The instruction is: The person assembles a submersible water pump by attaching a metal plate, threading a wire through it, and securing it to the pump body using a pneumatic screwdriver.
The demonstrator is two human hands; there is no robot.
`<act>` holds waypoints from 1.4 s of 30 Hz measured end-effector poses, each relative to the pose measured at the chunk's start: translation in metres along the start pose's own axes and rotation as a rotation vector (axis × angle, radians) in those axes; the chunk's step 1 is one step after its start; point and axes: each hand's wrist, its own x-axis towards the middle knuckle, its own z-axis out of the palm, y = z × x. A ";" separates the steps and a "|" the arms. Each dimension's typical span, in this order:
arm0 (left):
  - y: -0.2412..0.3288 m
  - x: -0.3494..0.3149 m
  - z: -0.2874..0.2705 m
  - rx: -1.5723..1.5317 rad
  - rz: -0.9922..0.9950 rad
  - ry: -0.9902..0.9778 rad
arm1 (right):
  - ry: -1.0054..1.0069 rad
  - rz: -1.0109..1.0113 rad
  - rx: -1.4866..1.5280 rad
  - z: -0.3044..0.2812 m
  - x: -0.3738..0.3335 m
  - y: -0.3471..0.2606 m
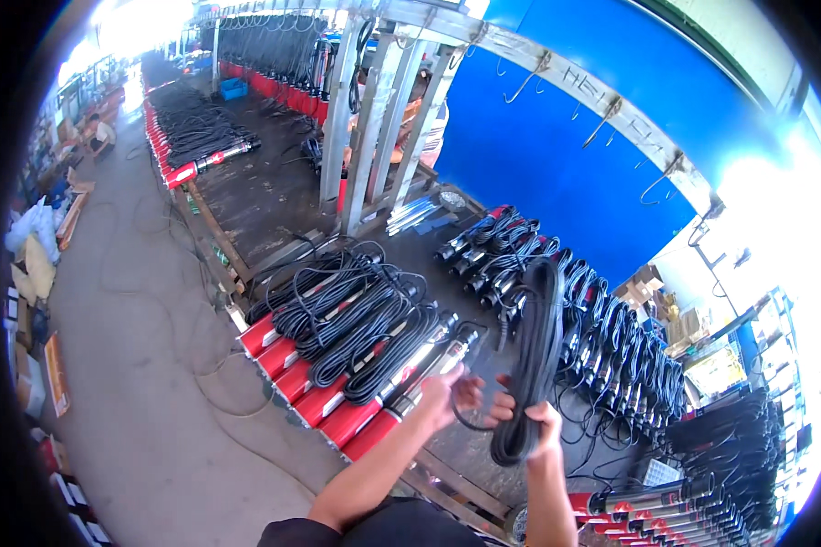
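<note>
A long coil of black cable [540, 342] stands upright and slightly tilted in front of me, with my right hand [538, 427] wrapped round its lower part. To its left, my left hand [449, 398] has its fingers curled around a loose stretch of the same cable, which bends from there to the coil. Beneath and beyond the left hand lies a row of red and silver cylindrical pumps [351, 424] on the bench. Bundled black cables [360, 314] rest on top of several of these pumps. The nearest silver pump end [461, 342] has a cable coming off it.
More pumps with coiled cables [602, 319] line the bench's far side, before a blue panel [566, 137]. A metal frame [374, 128] with hooks rises over the bench. Red and silver pumps [657, 510] are stacked at lower right. At left, a grey floor [155, 365] has a thin cable across it.
</note>
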 end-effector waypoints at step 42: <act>-0.391 -0.052 0.362 1.061 0.931 -0.481 | 1.588 -0.286 -1.631 -0.301 -0.359 0.106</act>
